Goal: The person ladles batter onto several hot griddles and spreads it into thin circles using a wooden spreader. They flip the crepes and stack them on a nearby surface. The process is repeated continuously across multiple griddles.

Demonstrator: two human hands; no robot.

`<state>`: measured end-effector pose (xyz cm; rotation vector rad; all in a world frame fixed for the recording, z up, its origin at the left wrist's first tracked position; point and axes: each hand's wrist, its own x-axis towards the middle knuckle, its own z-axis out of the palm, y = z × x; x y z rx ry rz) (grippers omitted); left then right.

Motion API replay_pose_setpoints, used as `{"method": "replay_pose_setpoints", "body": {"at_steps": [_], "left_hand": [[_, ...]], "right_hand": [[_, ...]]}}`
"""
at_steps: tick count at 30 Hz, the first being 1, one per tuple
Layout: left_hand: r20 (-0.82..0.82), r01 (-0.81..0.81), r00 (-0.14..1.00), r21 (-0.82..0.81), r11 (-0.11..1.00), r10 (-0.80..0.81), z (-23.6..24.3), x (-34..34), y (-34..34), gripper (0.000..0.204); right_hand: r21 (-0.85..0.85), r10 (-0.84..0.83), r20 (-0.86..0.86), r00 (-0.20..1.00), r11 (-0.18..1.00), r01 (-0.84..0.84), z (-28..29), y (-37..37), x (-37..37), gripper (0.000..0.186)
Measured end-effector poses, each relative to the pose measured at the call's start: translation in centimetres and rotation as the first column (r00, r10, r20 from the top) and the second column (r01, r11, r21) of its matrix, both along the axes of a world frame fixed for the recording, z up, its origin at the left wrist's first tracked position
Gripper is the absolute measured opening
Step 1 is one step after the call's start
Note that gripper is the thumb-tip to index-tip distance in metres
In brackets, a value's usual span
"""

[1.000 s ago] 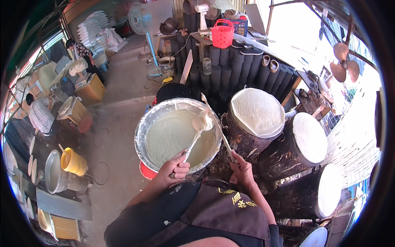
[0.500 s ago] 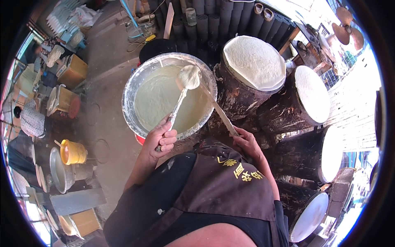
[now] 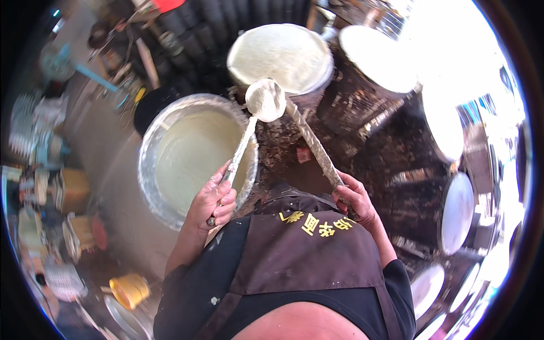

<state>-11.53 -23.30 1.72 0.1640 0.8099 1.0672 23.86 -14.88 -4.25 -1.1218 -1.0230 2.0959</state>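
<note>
My left hand [image 3: 214, 195] is closed round the handle of a ladle [image 3: 265, 101] coated in pale batter. Its bowl is up in front of me, between a large basin and the nearest pale-topped drum. In my right hand [image 3: 357, 198] is a flat, batter-smeared wooden stick [image 3: 311, 139], slanting up so its far end meets or passes behind the ladle's bowl; I cannot tell if they touch. To the left stands the basin [image 3: 148, 187], holding thick off-white batter [image 3: 192, 153]. Straight ahead is the drum's round pale top [image 3: 280, 56].
More dark drums with pale round tops [image 3: 377, 56] curve round my right side. Dark cylinders [image 3: 226, 22] stack up behind. At the lower left are a yellow bucket [image 3: 129, 290] and another metal basin. A blue fan [image 3: 59, 62] stands far left.
My view has swung to the right, so the basin sits further left. The ladle and stick have moved from over the batter to the basin's right, toward the nearest drum. Both grips stay.
</note>
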Motion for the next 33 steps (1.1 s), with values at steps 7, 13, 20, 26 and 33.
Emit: {"method": "replay_pose_setpoints", "body": {"at_steps": [7,13,20,26,33], "left_hand": [[0.094,0.391,0.915,0.025,0.92,-0.392,2.1,8.0,9.0,0.047],[0.12,0.68,0.716,0.101,0.726,-0.687,3.0,22.7,14.7,0.05],[0.182,0.927,0.315,0.152,0.343,-0.931,2.8,44.3,17.3,0.046],[-0.107,0.977,0.092,0.203,0.068,-0.99,2.2,60.0,14.8,0.038],[-0.547,0.981,-0.023,0.149,-0.124,-0.837,-2.7,72.2,11.6,0.038]], "right_hand": [[0.031,-0.227,0.103,0.968,0.974,0.225,-4.1,-7.4,10.0,0.052],[0.094,-0.725,-0.132,0.676,0.67,0.736,-1.4,-12.9,16.4,0.051],[0.419,-0.939,0.288,0.188,0.3,0.857,-2.7,-20.5,25.3,0.046],[0.687,-0.871,0.44,-0.22,0.169,0.707,-1.0,-25.2,31.1,0.047],[0.791,-0.751,0.481,-0.452,0.149,0.593,-0.3,-25.0,34.9,0.053]]}}
